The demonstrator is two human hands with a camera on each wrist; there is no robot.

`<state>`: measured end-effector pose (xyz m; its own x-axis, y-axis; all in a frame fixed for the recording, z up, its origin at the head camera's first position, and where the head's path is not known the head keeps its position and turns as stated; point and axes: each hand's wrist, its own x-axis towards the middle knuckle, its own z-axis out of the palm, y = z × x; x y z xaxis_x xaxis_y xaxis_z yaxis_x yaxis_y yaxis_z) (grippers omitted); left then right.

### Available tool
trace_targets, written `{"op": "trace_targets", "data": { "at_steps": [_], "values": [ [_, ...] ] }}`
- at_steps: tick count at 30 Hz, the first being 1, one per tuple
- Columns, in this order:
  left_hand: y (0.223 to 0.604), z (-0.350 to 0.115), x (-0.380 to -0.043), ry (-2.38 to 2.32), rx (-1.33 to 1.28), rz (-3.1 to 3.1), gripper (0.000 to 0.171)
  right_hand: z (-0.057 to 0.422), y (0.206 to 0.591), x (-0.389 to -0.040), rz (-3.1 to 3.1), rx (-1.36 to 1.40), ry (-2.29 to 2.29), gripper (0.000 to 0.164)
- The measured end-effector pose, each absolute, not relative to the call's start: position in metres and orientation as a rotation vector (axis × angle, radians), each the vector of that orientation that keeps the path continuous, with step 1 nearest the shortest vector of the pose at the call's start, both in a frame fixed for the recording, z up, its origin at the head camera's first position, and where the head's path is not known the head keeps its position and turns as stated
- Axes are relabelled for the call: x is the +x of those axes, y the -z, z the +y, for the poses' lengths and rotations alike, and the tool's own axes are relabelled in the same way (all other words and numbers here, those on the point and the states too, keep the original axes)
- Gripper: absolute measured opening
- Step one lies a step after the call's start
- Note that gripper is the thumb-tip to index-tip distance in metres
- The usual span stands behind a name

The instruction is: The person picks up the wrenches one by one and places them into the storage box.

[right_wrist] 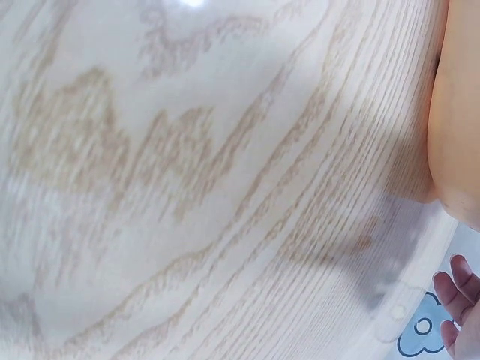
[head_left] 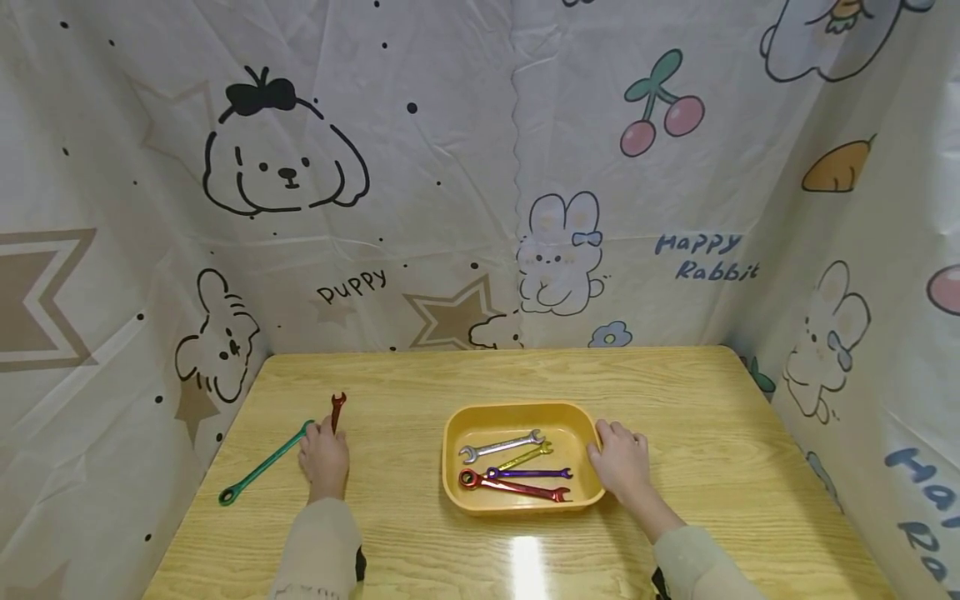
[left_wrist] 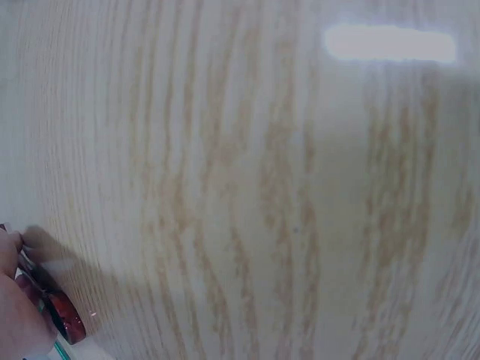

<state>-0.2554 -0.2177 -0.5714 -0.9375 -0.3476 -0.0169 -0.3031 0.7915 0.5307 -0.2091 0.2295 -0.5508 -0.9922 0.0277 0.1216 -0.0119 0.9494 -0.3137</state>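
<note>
At the left of the table, my left hand (head_left: 326, 462) holds a small red wrench (head_left: 338, 406) whose open jaw end sticks out past the fingers. The left wrist view catches the red ring end (left_wrist: 69, 319) of that wrench below the hand. A long green wrench (head_left: 262, 467) lies diagonally, its upper end right by the same hand. My right hand (head_left: 622, 462) rests at the right rim of a yellow tray (head_left: 517, 510), thumb over the edge. In the right wrist view its fingers (right_wrist: 448, 296) are loosely spread beyond the tray wall (right_wrist: 459, 112).
Inside the tray lie a silver wrench (head_left: 501, 447), a yellow wrench (head_left: 525, 457), a purple wrench (head_left: 532, 473) and a larger red wrench (head_left: 517, 487). The wooden table (head_left: 405, 542) is enclosed by printed cloth (head_left: 450, 167) at the back and sides.
</note>
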Motion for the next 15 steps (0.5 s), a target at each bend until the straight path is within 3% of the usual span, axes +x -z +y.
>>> {"op": "trace_targets", "data": {
  "at_steps": [15],
  "values": [
    [0.5718, -0.2146, -0.2578, 0.803, 0.594, -2.854, 0.037, 0.2287, 0.549, -0.2093, -2.995, -0.026, -0.494, 0.036]
  ]
}}
